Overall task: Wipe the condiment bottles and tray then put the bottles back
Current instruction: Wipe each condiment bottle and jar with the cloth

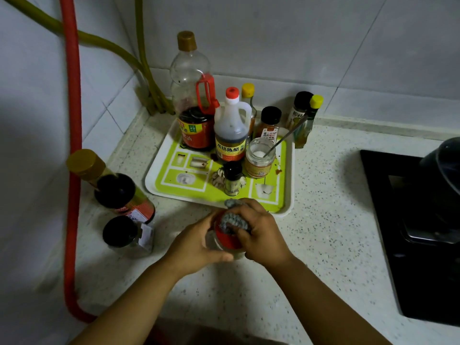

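Observation:
My left hand (196,247) grips a small jar with a red lid (227,239) on the counter, just in front of the tray. My right hand (263,235) holds a grey cloth (234,220) pressed on that lid. The green and white tray (171,155) behind holds several bottles: a tall soy sauce bottle (195,113), a vinegar bottle with a red cap (231,130), an open jar with a spoon (260,158) and a small black-capped shaker (232,178). A gold-capped dark bottle (117,188) and a black-lidded jar (127,235) stand on the counter, left of the tray.
A red hose (73,145) and olive hoses (146,78) run down the tiled wall at the left. Two bottles (306,115) stand off the tray's back right corner. A black cooktop (410,220) with a dark pot (445,165) fills the right side.

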The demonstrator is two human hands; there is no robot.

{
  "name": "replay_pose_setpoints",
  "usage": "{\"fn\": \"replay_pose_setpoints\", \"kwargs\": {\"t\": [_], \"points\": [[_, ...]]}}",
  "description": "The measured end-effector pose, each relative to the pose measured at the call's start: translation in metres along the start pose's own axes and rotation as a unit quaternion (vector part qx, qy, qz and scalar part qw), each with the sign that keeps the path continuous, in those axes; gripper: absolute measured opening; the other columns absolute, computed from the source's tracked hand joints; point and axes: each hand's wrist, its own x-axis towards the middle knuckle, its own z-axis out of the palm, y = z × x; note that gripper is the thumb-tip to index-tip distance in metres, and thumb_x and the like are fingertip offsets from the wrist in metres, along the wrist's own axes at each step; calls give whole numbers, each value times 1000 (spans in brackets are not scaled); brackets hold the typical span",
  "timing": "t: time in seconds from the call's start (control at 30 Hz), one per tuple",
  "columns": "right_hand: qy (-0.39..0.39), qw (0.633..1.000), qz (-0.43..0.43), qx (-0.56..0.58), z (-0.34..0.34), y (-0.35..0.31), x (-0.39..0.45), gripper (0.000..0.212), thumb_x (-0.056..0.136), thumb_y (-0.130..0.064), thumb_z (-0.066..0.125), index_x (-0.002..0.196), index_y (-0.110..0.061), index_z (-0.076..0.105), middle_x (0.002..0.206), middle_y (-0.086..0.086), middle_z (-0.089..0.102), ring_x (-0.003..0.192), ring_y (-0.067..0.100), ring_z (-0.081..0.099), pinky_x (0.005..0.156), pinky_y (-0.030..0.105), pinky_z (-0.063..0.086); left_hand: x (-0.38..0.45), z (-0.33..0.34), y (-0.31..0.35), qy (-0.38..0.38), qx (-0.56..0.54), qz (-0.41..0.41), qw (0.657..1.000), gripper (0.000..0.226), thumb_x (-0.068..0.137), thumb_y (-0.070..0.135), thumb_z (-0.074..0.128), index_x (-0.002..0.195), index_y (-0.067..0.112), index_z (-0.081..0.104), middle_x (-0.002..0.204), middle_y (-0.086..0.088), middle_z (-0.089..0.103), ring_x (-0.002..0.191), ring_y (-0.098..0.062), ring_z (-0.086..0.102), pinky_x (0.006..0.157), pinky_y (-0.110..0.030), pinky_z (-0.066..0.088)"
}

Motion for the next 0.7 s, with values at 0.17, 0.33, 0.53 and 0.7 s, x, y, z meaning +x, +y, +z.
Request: {"fn": "replay_pose_setpoints", "kwargs": {"t": [0.17,0.33,0.53,0.7], "points": [[29,999,16,38,-3,4,-2,34,73,-4,56,105,-12,65,106,-1,53,95,-5,50,81,6,42,-1,0,-2,-9,9,-5,1000,88,50,56,83,121,69,32,128,24,55,121,-1,52,101,-41,46],[57,994,45,82,-11,6,-7,27,76,-12,56,100,-16,68,100,-18,52,94,-15,50,77,1,39,0,-2,1,-27,17,-1,999,92,56,51,83,129,64,29,132,28,51,123,4,48,104,-37,45],[84,988,71,112,-19,10,-16,37,83,-12,60,111,-37,60,105,-21,56,81,-14,56,70,4,45,4,-2,7,-53,52,0,997,101,57,53,80,141,49,24,140,25,43,128,3,43,106,-37,42],[123,942,197,244,-26,11,-27,42,86,-8,64,113,-36,50,90,-3,64,47,9,52,45,23,45,9,2,14,-66,90,20,994,97,58,52,79,138,52,24,143,24,40,131,-1,40,107,-37,41]]}}
